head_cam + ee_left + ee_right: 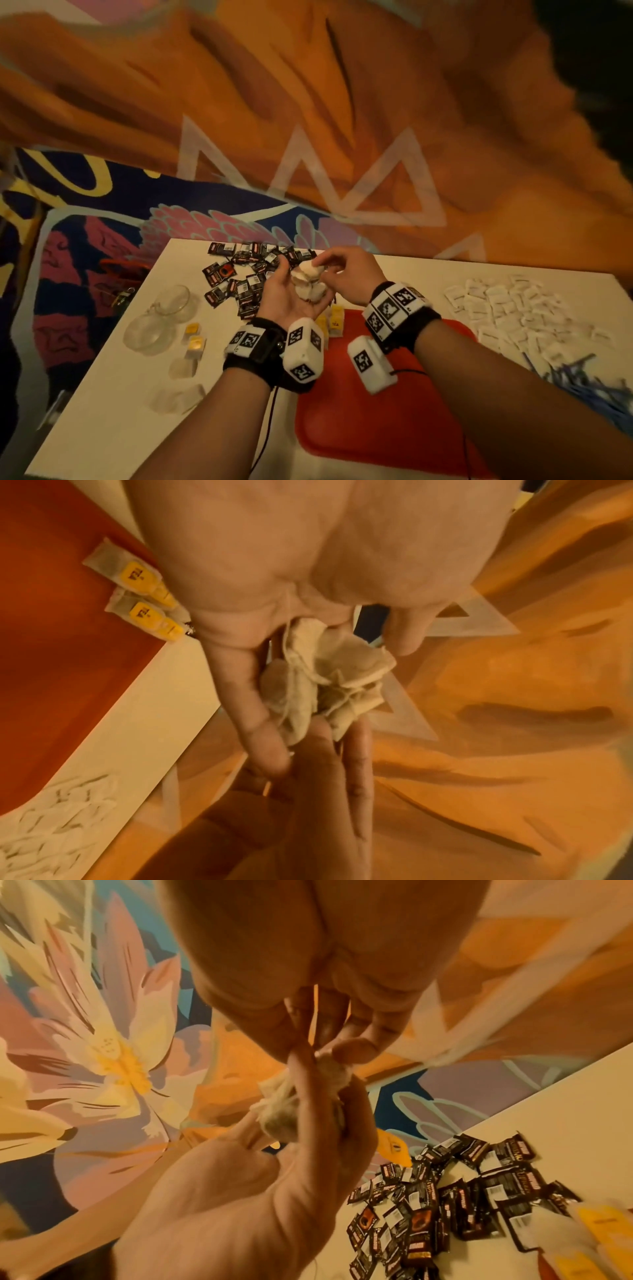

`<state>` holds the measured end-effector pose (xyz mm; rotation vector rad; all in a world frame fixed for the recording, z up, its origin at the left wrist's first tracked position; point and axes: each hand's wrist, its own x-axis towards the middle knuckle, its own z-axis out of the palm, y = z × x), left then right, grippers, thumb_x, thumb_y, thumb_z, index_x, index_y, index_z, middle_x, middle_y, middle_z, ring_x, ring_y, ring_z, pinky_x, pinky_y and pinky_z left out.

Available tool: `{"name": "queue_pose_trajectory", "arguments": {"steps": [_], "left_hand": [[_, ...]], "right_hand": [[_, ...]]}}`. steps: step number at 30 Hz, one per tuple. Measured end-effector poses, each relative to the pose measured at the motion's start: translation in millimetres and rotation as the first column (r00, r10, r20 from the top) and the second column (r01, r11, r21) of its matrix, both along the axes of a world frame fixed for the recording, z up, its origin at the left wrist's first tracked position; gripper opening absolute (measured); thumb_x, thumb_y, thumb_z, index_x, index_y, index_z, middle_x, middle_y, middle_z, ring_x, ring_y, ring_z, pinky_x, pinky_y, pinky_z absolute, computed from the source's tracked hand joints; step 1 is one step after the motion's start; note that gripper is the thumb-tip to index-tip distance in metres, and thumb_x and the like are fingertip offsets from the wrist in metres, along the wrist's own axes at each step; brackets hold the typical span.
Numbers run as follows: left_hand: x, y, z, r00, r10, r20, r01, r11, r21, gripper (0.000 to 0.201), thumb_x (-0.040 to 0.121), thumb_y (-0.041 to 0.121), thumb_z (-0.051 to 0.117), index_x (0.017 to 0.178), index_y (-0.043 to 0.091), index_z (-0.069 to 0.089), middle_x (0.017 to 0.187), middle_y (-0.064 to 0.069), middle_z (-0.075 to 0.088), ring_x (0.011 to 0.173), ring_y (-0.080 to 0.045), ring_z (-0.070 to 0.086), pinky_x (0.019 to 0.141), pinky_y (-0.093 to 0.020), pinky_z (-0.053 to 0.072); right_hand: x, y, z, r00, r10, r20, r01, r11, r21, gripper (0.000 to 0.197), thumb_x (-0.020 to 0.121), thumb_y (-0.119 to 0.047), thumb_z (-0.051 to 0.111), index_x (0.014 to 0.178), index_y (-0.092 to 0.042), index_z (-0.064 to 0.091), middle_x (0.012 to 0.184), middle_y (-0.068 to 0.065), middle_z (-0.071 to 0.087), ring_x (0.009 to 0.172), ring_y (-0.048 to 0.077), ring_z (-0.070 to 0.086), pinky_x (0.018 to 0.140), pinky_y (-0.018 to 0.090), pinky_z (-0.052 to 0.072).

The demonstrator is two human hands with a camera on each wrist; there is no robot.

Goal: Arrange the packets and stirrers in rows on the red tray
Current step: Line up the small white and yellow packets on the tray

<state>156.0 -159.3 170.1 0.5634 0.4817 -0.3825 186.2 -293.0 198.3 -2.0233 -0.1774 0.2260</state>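
Tea bags (310,282), bunched in a loose clump of soft paper and tangled string, just above the centre of the head view and over the far edge of the red tray (376,421). Cradled in the upturned left hand (291,298), fingers curled loosely round the bunch. Pinched at the top by the right hand (349,274), thumb and fingertips closed on one bag. Both hands together, meeting on the same clump.

Likely very light, limp and easily torn; strings knotted among the bags in the left wrist view, so probably prone to dragging neighbours along. Best taken singly by the paper body or by the tag, teased free slowly, not yanked by the thread. No real slip risk; more a risk of ripping the paper or spilling the whole handful.

Already laid bags (137,582) lying side by side at the tray's far edge, upper left of the left wrist view, each with a yellow tag reading "TEA".

Black packets (246,274) heaped on the white table (120,411), upper centre of the head view; print on them too blurred to read. White packets (513,308) spread at right, faint marks illegible. Blue stirrers (582,387) piled at lower right, off the tray.
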Motion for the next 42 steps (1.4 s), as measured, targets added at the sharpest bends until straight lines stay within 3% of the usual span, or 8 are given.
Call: {"name": "queue_pose_trajectory", "arguments": {"steps": [3, 7, 12, 18, 24, 31, 36, 42], "left_hand": [[3, -9, 0, 0.999, -0.044, 0.005, 0.044, 0.999, 0.007, 0.058, 0.1, 0.048, 0.044, 0.125, -0.001, 0.061, 0.121, -0.022, 0.067, 0.101, -0.03, 0.068, 0.087, -0.043, 0.056], [5, -20, 1, 0.994, -0.077, -0.08, 0.086, 0.99, 0.108, 0.03, 0.098, 0.03, 0.054, 0.1, 0.003, 0.066, 0.08, -0.012, 0.068, 0.057, -0.018, 0.066, 0.052, -0.025, 0.059], [9, -24, -2, 0.991, -0.112, -0.073, 0.123, 0.979, 0.16, 0.037, 0.098, 0.042, 0.052, 0.109, 0.009, 0.065, 0.073, -0.004, 0.055, 0.037, -0.011, 0.046, 0.03, -0.016, 0.03], [2, -20, 6, 0.984, -0.132, -0.122, 0.165, 0.935, 0.313, 0.034, 0.096, 0.041, 0.059, 0.074, 0.016, 0.056, 0.047, 0.005, 0.048, 0.029, -0.01, 0.042, 0.032, -0.015, 0.032], [2, -5, 15, 0.994, -0.083, -0.075, 0.105, 0.927, 0.361, 0.017, 0.097, 0.021, 0.062, 0.089, 0.006, 0.063, 0.066, -0.007, 0.054, 0.045, -0.014, 0.059, 0.055, -0.033, 0.061], [8, -11, 35, 0.928, -0.263, 0.266, -0.04, 0.637, 0.77, 0.014, 0.092, 0.014, 0.068, 0.104, 0.009, 0.072, 0.075, -0.004, 0.069, 0.056, -0.008, 0.059, 0.054, -0.024, 0.05], [13, -16, 46, 0.856, -0.377, 0.354, -0.205, 0.38, 0.902, 0.01, 0.092, 0.017, 0.069, 0.094, 0.007, 0.07, 0.074, -0.009, 0.068, 0.054, -0.014, 0.06, 0.055, -0.024, 0.047], [17, -4, 56, 0.827, -0.489, 0.277, -0.146, 0.29, 0.946, 0.009, 0.097, 0.02, 0.062, 0.104, 0.015, 0.065, 0.061, -0.004, 0.061, 0.048, -0.018, 0.051, 0.04, -0.022, 0.037]], "right_hand": [[-3, -10, -2, 1.0, -0.01, 0.029, 0.011, 1.0, -0.011, 0.035, 0.078, 0.0, 0.066, 0.071, -0.034, 0.067, 0.092, -0.007, 0.074, 0.083, 0.005, 0.067, 0.075, 0.022, 0.054], [-6, -17, -3, 1.0, -0.005, -0.006, 0.006, 0.999, 0.046, 0.023, 0.077, -0.01, 0.078, 0.073, -0.032, 0.07, 0.081, -0.011, 0.07, 0.078, 0.003, 0.066, 0.064, 0.017, 0.049], [-6, -21, -6, 0.997, -0.026, -0.071, 0.04, 0.977, 0.211, 0.024, 0.079, 0.001, 0.075, 0.08, -0.022, 0.067, 0.051, -0.018, 0.06, 0.057, -0.003, 0.059, 0.064, 0.02, 0.047], [-4, -27, 4, 0.977, -0.085, -0.193, 0.17, 0.862, 0.478, 0.032, 0.085, 0.015, 0.058, 0.092, -0.016, 0.065, 0.081, 0.006, 0.065, 0.078, 0.02, 0.064, 0.075, 0.034, 0.056], [1, -35, 9, 0.983, -0.155, -0.1, 0.181, 0.905, 0.384, 0.032, 0.086, 0.005, 0.065, 0.094, -0.026, 0.063, 0.086, 0.003, 0.061, 0.09, 0.026, 0.062, 0.083, 0.048, 0.056], [-2, -35, 9, 0.979, -0.203, 0.016, 0.192, 0.947, 0.256, 0.028, 0.083, -0.007, 0.072, 0.101, -0.026, 0.062, 0.09, -0.003, 0.064, 0.087, 0.015, 0.063, 0.069, 0.028, 0.055], [-7, -35, 4, 0.99, -0.098, -0.097, 0.129, 0.909, 0.395, 0.039, 0.079, -0.003, 0.075, 0.108, -0.024, 0.059, 0.105, 0.006, 0.066, 0.098, 0.022, 0.065, 0.077, 0.039, 0.057], [-19, -40, -1, 0.938, 0.178, -0.299, -0.06, 0.928, 0.367, 0.014, 0.091, -0.009, 0.066, 0.104, -0.011, 0.061, 0.067, 0.004, 0.064, 0.049, 0.014, 0.05, 0.046, 0.022, 0.04]]}}
